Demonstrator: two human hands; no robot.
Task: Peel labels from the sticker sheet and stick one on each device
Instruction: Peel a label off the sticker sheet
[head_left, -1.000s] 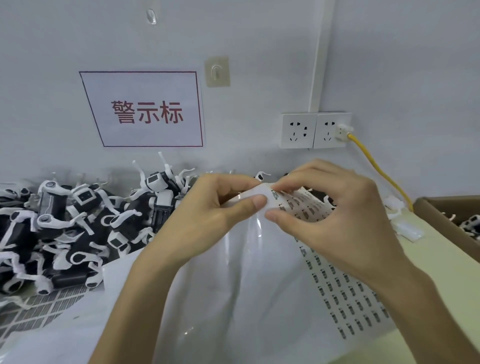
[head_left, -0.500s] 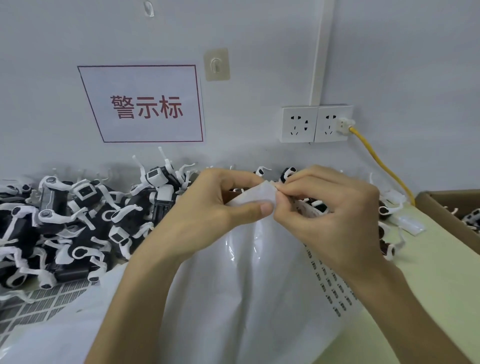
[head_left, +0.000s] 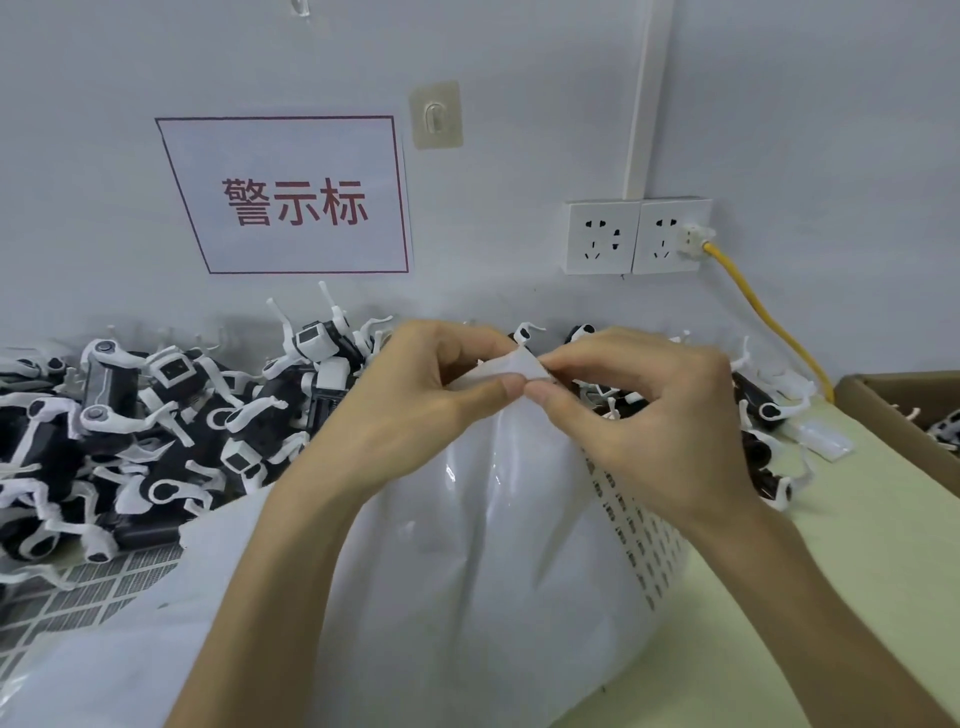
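Sticker sheet upright — top corner pinched by left hand and right hand, thumbs together. Devices piled along tabletop's far edge.

left+back: heap of black-and-white plastic devices blocks the table | centre: glossy white sticker sheet drapes over the front | right: bare strip of pale green tabletop passable, hemmed by brown cardboard box far right, yellow cable slanting down behind

glossy white sticker sheet held upright before heaped black-and-white devices.
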